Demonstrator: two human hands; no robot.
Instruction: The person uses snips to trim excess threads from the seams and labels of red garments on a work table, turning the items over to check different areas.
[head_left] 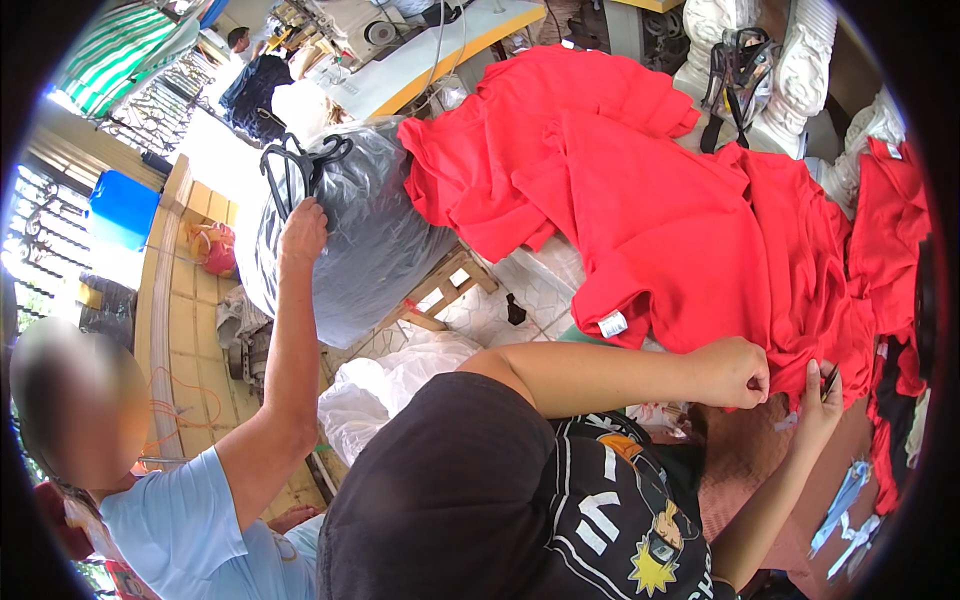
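Red garments [660, 220] lie heaped in front of me, with a white label [612, 324] showing on one. My left hand [735, 374] is closed at the near edge of the red cloth; what its fingers pinch, if anything, cannot be made out. To its right, my right hand [822, 395] is closed around a small dark tool [829, 380], its tip beside the cloth's lower corner. The tool is too small to tell its kind.
At my left, another person in a light blue shirt [185, 520] holds black hangers [290, 175] over a large plastic-wrapped bundle [375, 240]. A wooden stool [455, 285] and white plastic bags [390, 390] stand near. Behind is a sewing machine table [440, 55]. Cloth scraps [845, 510] lie at right.
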